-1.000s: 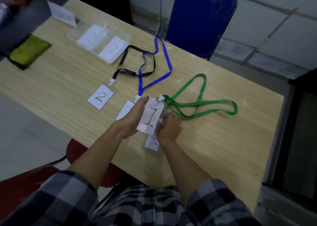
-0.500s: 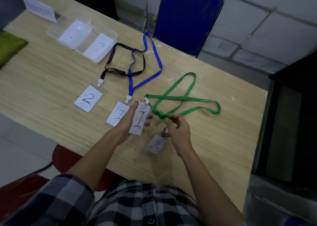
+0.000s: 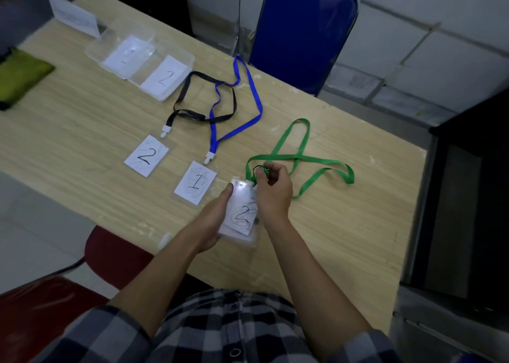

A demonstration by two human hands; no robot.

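Just below the middle of the frame, the left hand holds a clear badge with a card marked 2. Its thumb lies along the badge's left edge and its fingers are curled underneath. The badge is lifted off the surface and tilted towards the camera.

The right hand is at the badge's top right corner. Its thumb and forefinger pinch the end of the green lanyard, and the other fingers are curled in. Whether the lanyard's end is joined to the badge cannot be told. The rest of the lanyard lies looped on the surface to the right.

Left of the hands lie a badge marked 1 under the blue lanyard, and another marked 2 under the black lanyard. The two lanyards cross each other. Two clear trays with numbered cards sit at the upper left.
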